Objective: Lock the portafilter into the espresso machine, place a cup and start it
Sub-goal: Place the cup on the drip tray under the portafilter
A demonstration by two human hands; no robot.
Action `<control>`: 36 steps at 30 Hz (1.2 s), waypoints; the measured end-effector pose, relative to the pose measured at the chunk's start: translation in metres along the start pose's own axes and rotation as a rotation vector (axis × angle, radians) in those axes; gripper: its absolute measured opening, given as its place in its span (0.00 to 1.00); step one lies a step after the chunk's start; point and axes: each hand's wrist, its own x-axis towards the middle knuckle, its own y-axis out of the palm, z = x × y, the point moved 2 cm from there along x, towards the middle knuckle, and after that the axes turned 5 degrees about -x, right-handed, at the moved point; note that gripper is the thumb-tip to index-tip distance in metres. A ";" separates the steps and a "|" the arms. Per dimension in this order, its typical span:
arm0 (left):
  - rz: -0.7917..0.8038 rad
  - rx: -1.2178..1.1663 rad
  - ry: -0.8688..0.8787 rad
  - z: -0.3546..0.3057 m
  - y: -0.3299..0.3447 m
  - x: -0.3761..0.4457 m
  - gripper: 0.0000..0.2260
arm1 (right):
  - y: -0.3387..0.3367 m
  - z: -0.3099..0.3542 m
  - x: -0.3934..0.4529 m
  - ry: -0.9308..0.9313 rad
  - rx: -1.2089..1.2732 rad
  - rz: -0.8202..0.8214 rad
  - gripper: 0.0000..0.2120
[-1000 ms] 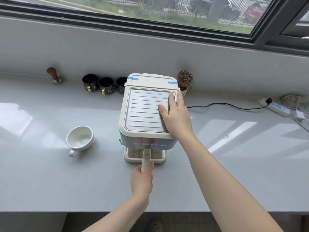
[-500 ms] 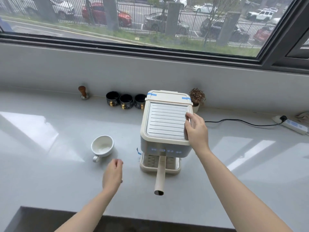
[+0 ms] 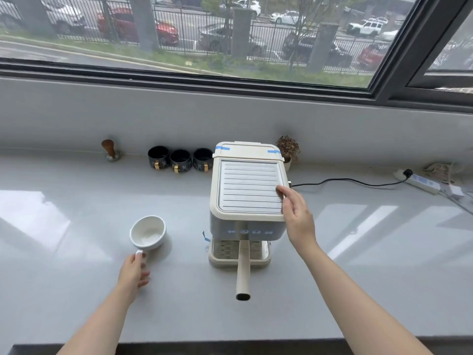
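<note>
Now my left hand (image 3: 133, 274) has its fingertips at the handle of the glossy white cup (image 3: 148, 233), grip not yet closed round it, to the left of the espresso machine (image 3: 247, 198). My right hand (image 3: 297, 216) rests open on the machine's ribbed metal top, likely bracing it. Below the front, the cream portafilter (image 3: 243, 270) handle points straight at me, seemingly locked.

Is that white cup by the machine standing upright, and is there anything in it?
Upright and seemingly empty: the white ceramic cup sits mouth-up on the grey counter, showing only its pale inside.
</note>
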 end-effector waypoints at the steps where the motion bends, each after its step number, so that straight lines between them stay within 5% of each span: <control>1: 0.025 -0.006 0.007 -0.001 0.000 0.001 0.12 | -0.001 0.000 0.000 0.001 0.004 0.017 0.16; 9: 0.149 -0.014 0.161 -0.011 0.001 -0.020 0.09 | -0.002 -0.003 0.003 -0.018 0.042 0.093 0.16; 22: 0.553 0.063 0.111 -0.004 0.077 -0.109 0.11 | -0.003 -0.003 0.004 0.008 0.093 0.151 0.16; 36: 0.664 0.209 0.049 -0.030 0.150 -0.095 0.09 | -0.004 -0.007 0.005 0.020 0.077 0.175 0.17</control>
